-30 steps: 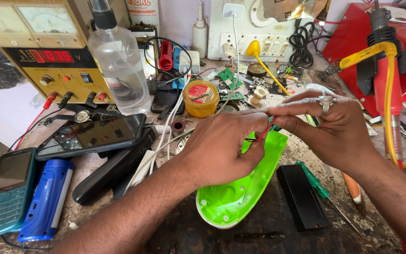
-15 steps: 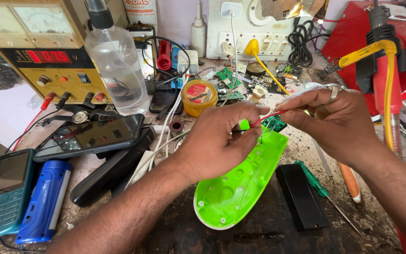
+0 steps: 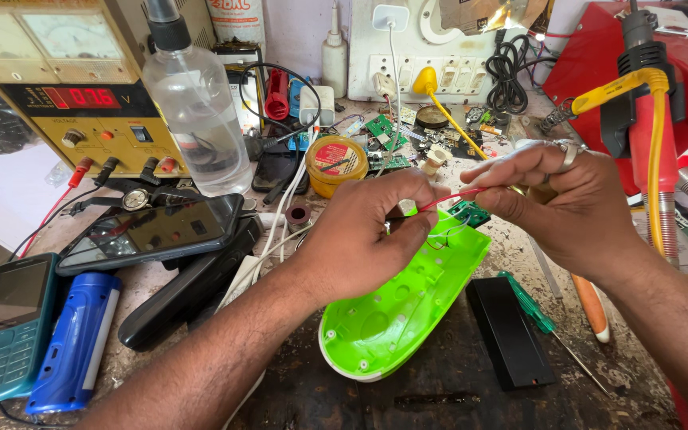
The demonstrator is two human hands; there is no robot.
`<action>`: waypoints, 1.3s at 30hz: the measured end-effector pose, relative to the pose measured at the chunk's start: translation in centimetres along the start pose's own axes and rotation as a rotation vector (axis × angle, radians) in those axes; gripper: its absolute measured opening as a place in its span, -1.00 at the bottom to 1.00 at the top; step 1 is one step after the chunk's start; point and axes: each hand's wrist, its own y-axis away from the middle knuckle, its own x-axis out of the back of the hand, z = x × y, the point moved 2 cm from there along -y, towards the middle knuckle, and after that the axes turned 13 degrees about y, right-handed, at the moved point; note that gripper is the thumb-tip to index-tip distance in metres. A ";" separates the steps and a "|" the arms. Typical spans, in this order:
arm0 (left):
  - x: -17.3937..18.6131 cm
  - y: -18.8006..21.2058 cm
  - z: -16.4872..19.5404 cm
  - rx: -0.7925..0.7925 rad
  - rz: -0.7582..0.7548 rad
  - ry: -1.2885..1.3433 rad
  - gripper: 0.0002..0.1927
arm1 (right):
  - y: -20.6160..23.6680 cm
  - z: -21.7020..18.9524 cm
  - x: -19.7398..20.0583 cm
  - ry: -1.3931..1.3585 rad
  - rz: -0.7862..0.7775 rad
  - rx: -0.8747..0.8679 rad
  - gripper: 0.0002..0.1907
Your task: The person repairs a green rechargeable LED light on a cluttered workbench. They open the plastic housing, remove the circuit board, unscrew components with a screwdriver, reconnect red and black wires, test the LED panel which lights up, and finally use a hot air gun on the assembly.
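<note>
Both hands pinch a thin red wire (image 3: 457, 196) over the green plastic shell (image 3: 400, 306): left hand (image 3: 364, 235) one end, right hand (image 3: 563, 199) the other.

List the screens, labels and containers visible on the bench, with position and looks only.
Power supply display: back left, red digits on a yellow box.
Smartphone: left of centre, dark screen, lying flat.
Keypad phone: front left, teal, dark screen.
Round tin: back centre, yellow with red label.
Spray bottle: back left, clear.

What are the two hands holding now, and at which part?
Both hold a thin red wire: the right hand pinches one end, the left hand the other, above the green plastic shell.
</note>
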 end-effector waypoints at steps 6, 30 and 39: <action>0.2 0.0 -0.1 0.001 -0.023 -0.005 -0.86 | 0.1 0.3 0.1 0.018 0.025 -0.047 -0.86; -0.2 -0.2 1.2 0.074 0.169 -0.075 -0.92 | 0.6 -2.5 -0.4 0.388 0.110 0.087 -0.92; -0.4 0.0 1.6 0.058 0.154 -0.057 -0.93 | 1.1 -2.9 -1.0 0.284 0.163 0.049 -0.90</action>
